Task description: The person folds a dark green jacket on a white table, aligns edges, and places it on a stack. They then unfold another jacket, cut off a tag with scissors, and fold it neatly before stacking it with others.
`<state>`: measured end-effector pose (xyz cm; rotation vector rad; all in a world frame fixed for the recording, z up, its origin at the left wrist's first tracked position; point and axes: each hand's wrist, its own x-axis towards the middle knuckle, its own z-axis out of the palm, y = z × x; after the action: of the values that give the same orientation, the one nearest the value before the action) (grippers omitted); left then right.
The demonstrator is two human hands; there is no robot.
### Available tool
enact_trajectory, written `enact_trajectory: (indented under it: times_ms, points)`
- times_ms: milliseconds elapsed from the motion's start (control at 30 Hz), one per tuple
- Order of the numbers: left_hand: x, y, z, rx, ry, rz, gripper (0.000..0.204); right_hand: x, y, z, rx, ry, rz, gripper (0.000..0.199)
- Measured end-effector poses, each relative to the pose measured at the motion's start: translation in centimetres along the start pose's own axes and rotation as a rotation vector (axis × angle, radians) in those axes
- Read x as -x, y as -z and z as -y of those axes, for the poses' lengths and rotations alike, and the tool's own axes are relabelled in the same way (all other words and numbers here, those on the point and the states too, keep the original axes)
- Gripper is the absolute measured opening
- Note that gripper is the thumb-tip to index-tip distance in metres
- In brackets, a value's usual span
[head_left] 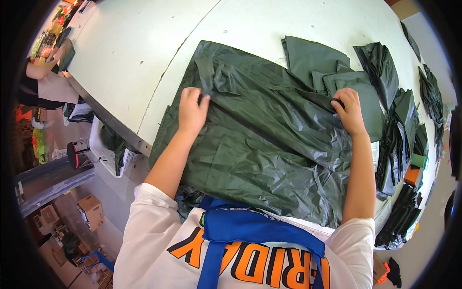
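Note:
A large piece of dark green, shiny rainwear-like fabric (255,139) lies spread and wrinkled over the near part of the table, reaching up against my body. Which garment it is, if any, I cannot tell. My left hand (192,113) is closed on a raised fold toward its left side, thumb and fingers pinching. On the right, my right hand (350,111) pinches the fabric's upper edge, with the thumb against the curled fingers. Folded dark green pieces (313,57) lie just beyond the spread fabric, partly beneath it.
The pale table (144,29) has a seam running across it. Dark bundles (378,67) and stacks (394,139) stand to the right, near a green roll (419,161). White baskets (108,144) and a cardboard box (90,212) are below at left. Another person's arm (42,70) shows far left.

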<state>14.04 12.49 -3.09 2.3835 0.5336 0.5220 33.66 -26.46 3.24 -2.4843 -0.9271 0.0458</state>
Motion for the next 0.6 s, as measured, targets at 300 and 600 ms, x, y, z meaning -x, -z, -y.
enact_trajectory:
  times_ms: [300,600]
  points:
    - [-5.3,0.0,4.6,0.562,0.286,0.216,0.031,1.2,-4.1,-2.7,0.714,-0.502,0.153,0.025]
    - [-12.4,1.0,7.7,0.417,0.358,0.493,0.026,3.1,-9.6,-4.9,0.585,-0.575,-0.384,0.021]
